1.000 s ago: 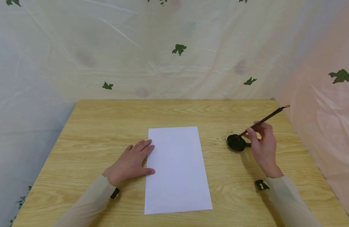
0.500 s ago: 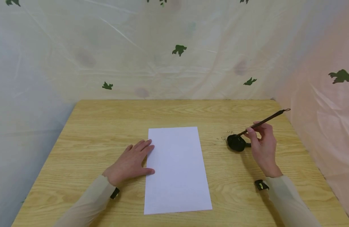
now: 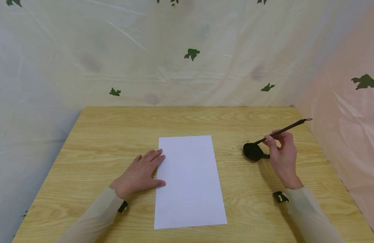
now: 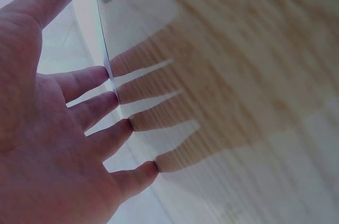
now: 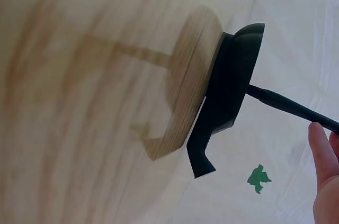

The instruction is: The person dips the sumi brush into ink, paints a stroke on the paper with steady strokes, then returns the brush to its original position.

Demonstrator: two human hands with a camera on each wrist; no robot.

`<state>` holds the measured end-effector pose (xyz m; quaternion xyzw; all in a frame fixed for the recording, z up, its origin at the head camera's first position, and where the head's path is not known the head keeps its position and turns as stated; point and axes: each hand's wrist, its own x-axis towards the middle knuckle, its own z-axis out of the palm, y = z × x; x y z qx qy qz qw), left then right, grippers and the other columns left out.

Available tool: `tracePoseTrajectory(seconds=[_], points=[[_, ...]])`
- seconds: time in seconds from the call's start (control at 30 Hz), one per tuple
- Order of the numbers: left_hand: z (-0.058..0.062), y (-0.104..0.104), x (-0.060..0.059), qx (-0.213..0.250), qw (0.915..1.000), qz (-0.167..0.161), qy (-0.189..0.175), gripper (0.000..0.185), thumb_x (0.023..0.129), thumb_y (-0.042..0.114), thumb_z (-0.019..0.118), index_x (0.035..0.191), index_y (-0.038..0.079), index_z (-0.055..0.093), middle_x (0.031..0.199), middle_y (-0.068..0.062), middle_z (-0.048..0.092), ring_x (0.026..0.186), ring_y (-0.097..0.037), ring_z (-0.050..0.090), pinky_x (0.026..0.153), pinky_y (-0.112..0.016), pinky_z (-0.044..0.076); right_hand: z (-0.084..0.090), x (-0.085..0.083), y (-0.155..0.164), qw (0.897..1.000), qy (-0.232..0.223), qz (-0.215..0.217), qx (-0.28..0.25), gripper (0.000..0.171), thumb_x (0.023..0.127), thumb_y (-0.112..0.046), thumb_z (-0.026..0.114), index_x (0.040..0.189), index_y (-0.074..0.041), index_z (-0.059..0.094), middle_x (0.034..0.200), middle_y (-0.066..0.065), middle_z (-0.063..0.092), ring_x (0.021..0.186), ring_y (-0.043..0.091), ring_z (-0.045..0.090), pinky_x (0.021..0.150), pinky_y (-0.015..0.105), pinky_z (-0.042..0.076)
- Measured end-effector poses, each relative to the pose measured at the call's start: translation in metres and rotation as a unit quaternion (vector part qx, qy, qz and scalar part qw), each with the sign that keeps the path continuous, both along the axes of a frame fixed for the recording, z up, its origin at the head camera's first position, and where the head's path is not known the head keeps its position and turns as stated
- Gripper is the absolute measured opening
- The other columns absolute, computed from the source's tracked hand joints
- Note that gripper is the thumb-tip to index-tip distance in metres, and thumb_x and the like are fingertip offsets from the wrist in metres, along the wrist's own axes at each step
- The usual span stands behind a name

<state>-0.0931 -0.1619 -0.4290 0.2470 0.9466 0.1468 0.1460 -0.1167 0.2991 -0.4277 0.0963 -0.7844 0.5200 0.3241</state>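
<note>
A blank white sheet of paper (image 3: 190, 181) lies upright in the middle of the wooden table (image 3: 99, 135). My left hand (image 3: 140, 174) rests flat on the table, fingers straight, its fingertips (image 4: 125, 124) touching the sheet's left edge. My right hand (image 3: 281, 155) pinches a long dark brush (image 3: 281, 130) whose tip sits in a small black ink dish (image 3: 253, 152) to the right of the paper. In the right wrist view the ink dish (image 5: 230, 91) appears side-on with the brush (image 5: 291, 106) entering it.
A pale plastic sheet with green leaf shapes (image 3: 192, 53) hangs behind and to the right of the table. A few small dark specks (image 3: 239, 145) mark the wood near the dish. The table's right edge lies close to my right hand.
The brush handle has tilted lower, its far end dropping slightly, while its tip stays in the dish. My left hand and the paper have not moved.
</note>
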Motion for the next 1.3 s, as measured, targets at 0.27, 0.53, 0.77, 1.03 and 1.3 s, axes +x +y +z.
tracePoseTrajectory(seconds=[0.27,0.53,0.77,1.03,1.3], points=[[-0.002,0.001,0.000,-0.002,1.0000,0.000,0.004,0.089,0.088,0.052,0.078,0.157,0.007,0.043,0.168,-0.011,0.031,0.154,-0.038,0.026,0.117,-0.068,0.024,0.008,0.003,0.004,0.999,0.014,0.002,-0.028,0.031,0.096,0.018,0.058,0.123,0.023,0.044,0.107,-0.004,0.060,0.097,0.008,0.064,0.081,0.017,0.057],[-0.003,0.000,0.000,-0.001,1.0000,-0.003,0.007,0.089,0.089,0.052,0.078,0.157,0.006,0.043,0.167,-0.012,0.032,0.154,-0.038,0.026,0.117,-0.068,0.025,0.012,0.010,0.015,1.000,0.012,0.012,-0.018,0.033,0.097,0.019,0.054,0.128,0.022,0.044,0.109,0.004,0.059,0.098,0.011,0.064,0.083,0.019,0.057],[-0.002,0.000,0.001,0.002,1.0000,-0.003,0.005,0.089,0.089,0.051,0.078,0.157,0.006,0.043,0.168,-0.012,0.031,0.154,-0.038,0.025,0.117,-0.068,0.024,0.010,0.016,0.021,1.000,-0.007,0.021,-0.014,0.033,0.100,0.015,0.052,0.130,0.022,0.041,0.110,0.006,0.059,0.099,0.014,0.065,0.085,0.021,0.058],[-0.003,0.000,0.001,0.000,1.0000,-0.004,0.006,0.090,0.089,0.051,0.078,0.157,0.006,0.043,0.168,-0.013,0.031,0.155,-0.038,0.024,0.117,-0.069,0.024,0.008,0.017,0.027,0.999,-0.016,0.006,0.033,0.034,0.101,0.014,0.051,0.132,0.021,0.040,0.111,0.012,0.058,0.100,0.011,0.065,0.086,0.019,0.057],[-0.004,0.000,0.001,0.002,0.9999,-0.006,0.012,0.090,0.088,0.051,0.078,0.157,0.005,0.043,0.167,-0.013,0.032,0.154,-0.038,0.025,0.117,-0.069,0.025,0.009,0.016,0.028,0.999,-0.010,-0.003,0.040,0.032,0.100,0.014,0.052,0.131,0.021,0.043,0.110,0.003,0.058,0.099,0.010,0.065,0.086,0.018,0.056]])
